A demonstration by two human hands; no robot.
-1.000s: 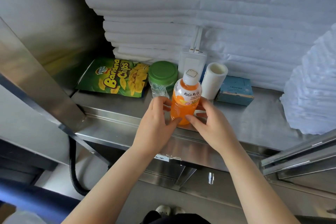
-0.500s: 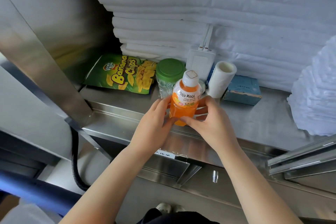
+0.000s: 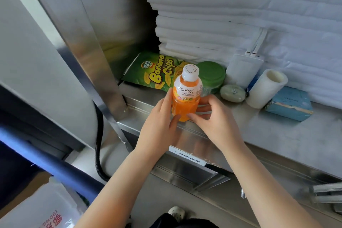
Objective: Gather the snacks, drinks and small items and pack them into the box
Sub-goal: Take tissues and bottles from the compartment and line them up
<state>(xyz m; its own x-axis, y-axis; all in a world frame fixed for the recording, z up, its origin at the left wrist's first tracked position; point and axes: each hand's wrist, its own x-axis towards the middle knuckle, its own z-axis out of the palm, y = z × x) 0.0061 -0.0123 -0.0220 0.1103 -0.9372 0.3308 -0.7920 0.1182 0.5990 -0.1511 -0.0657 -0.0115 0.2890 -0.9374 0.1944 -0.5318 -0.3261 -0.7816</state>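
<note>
An orange Mogu Mogu drink bottle (image 3: 187, 96) with a white cap is upright above the front edge of a steel shelf (image 3: 288, 135). My left hand (image 3: 159, 127) grips its left side and my right hand (image 3: 212, 118) grips its right side and base. Behind it lie a green Banana Chips bag (image 3: 153, 72), a clear jar with a green lid (image 3: 211, 76), a pale green soap bar (image 3: 232, 93), a white charger block (image 3: 242, 70) with two white cables, a white roll (image 3: 266, 88) and a blue tissue pack (image 3: 288, 103).
Stacked white towels (image 3: 240, 15) fill the back of the shelf. A slanted steel post (image 3: 87, 57) and a black hose (image 3: 98, 150) stand to the left. A white box with red print (image 3: 42, 209) sits at bottom left under a blue bar (image 3: 46, 164).
Both hands keep hold of the bottle and have lifted it a little toward me. The view has swung left and down, which uncovers the soap bar and the white box.
</note>
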